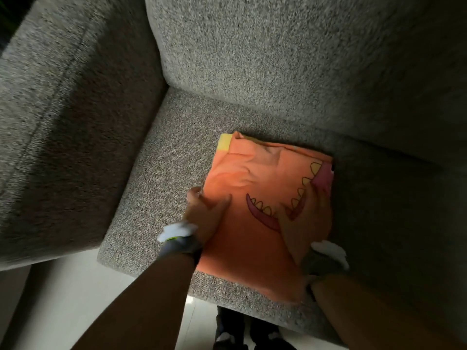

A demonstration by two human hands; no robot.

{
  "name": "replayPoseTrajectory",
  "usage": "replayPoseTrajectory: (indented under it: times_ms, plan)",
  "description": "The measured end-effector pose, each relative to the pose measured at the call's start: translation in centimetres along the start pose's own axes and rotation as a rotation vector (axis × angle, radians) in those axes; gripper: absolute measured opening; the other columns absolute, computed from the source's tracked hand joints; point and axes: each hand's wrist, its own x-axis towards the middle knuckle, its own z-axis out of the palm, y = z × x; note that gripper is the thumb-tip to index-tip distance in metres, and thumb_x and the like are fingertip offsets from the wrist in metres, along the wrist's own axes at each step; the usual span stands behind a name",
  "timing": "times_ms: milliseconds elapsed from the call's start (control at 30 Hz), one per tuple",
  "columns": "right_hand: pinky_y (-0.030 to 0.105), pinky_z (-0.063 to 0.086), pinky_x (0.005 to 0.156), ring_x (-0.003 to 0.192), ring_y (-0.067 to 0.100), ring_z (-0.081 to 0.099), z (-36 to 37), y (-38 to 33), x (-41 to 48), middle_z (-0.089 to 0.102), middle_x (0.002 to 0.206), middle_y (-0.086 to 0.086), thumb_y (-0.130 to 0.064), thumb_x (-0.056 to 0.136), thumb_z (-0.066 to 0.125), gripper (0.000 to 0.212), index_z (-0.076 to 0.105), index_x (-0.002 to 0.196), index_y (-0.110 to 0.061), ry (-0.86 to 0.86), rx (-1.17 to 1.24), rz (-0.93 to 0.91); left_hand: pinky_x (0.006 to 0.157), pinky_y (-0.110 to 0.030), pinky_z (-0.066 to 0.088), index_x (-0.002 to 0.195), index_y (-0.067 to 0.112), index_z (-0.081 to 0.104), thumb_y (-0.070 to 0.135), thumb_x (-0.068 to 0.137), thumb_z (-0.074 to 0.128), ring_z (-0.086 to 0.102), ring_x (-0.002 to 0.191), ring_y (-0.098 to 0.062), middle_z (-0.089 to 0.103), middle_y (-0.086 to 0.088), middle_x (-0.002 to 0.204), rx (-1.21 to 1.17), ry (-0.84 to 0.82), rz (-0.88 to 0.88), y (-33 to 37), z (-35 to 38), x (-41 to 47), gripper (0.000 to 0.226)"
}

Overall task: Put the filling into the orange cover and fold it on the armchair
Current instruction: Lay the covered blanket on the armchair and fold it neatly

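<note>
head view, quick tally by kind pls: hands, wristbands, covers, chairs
hands: 2 (left hand, right hand)
wristbands: 2 (left wristband, right wristband)
cover: 1, orange
armchair: 1, grey
total: 6
</note>
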Motion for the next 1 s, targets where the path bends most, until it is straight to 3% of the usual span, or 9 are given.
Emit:
replayPoseTrajectory:
  times_ms: [67,133,233,333,433,633,767,900,1000]
  plan:
    - [0.04,0.027,0.112,0.136,0.031,0.031,-0.4,0.3,-0.4,0.03,0.15,0.01,-0.038,0.075,0.071,0.086,0.024,0.144,-0.016,-0.003,0.268,0.272,0.091,-0.031,0.042,0.131,0.015,0.035,0.065,0.069,0.064,0.057,0.111,-0.029,0.059,-0.007,0.116,-0.012,0.011,-0.119,-0.4,-0.3,0.1,0.085]
    - [0.038,0.031,0.111,0.134,0.03,0.036,-0.4,1.2,0.3,0.032,0.149,0.009,-0.038,0.074,0.073,0.092,0.019,0.146,-0.017,-0.079,0.521,0.528,0.101,-0.04,0.041,0.129,0.015,0.04,0.081,0.059,0.056,0.056,0.113,-0.032,0.059,-0.011,0.123,0.067,0.035,-0.179,-0.3,-0.2,-0.1,0.097]
    - [0.048,0.043,0.104,0.123,0.031,0.049,-0.1,2.5,1.8,0.046,0.142,0.009,-0.055,0.054,0.078,0.106,0.031,0.142,-0.019,-0.23,0.677,0.65,0.106,-0.045,0.037,0.129,0.016,0.042,0.091,0.05,0.046,0.053,0.118,-0.034,0.058,-0.012,0.126,0.108,0.056,-0.196,0.0,-0.1,-0.1,0.109]
    - [0.048,0.049,0.096,0.114,0.03,0.055,-0.2,3.1,2.6,0.055,0.132,0.008,-0.051,0.05,0.081,0.099,0.043,0.136,-0.019,-0.298,0.719,0.637,0.107,-0.037,0.036,0.13,0.007,0.048,0.082,0.061,0.05,0.052,0.121,-0.033,0.057,-0.015,0.131,0.057,-0.022,-0.189,0.0,-0.3,0.3,0.102]
    - [0.044,0.051,0.092,0.11,0.03,0.058,-1.0,3.4,2.5,0.059,0.126,0.007,-0.045,0.056,0.081,0.086,0.05,0.131,-0.018,-0.301,0.739,0.608,0.107,-0.04,0.04,0.127,0.007,0.054,0.089,0.041,0.054,0.058,0.115,-0.03,0.061,-0.012,0.126,-0.059,-0.154,-0.249,0.3,-0.9,-0.5,0.118]
    - [0.047,0.051,0.093,0.102,0.029,0.062,-4.5,1.7,1.9,0.066,0.113,0.007,-0.049,0.056,0.079,0.073,0.06,0.119,-0.017,-0.336,0.768,0.525,0.1,-0.038,0.046,0.114,0.015,0.064,0.081,0.047,0.064,0.066,0.099,-0.025,0.071,-0.006,0.107,-0.202,-0.187,-0.173,2.0,-2.6,-4.0,0.094]
    - [0.048,0.052,0.091,0.095,0.026,0.066,-8.5,-2.0,1.1,0.071,0.102,0.003,-0.057,0.042,0.08,0.073,0.067,0.103,-0.02,-0.366,0.813,0.451,0.101,-0.037,0.045,0.115,0.018,0.064,0.087,0.04,0.061,0.065,0.099,-0.023,0.071,-0.002,0.109,-0.187,-0.121,-0.093,5.1,-6.5,-8.2,0.102]
    - [0.05,0.054,0.088,0.092,0.027,0.069,-12.9,-8.7,-0.5,0.073,0.098,0.004,-0.058,0.038,0.082,0.075,0.068,0.1,-0.018,-0.386,0.89,0.332,0.09,-0.028,0.039,0.121,0.012,0.061,0.078,0.061,0.058,0.059,0.104,-0.023,0.064,-0.006,0.114,-0.198,0.049,-0.008,9.3,-12.8,-13.4,0.089]
    - [0.048,0.054,0.09,0.093,0.025,0.068,-15.7,-15.1,-2.2,0.073,0.1,0.002,-0.056,0.04,0.082,0.075,0.067,0.103,-0.019,-0.378,0.931,0.21,0.094,-0.03,0.039,0.123,0.015,0.059,0.084,0.05,0.056,0.058,0.109,-0.027,0.063,-0.007,0.123,-0.21,0.134,0.077,11.3,-18.6,-16.1,0.1]
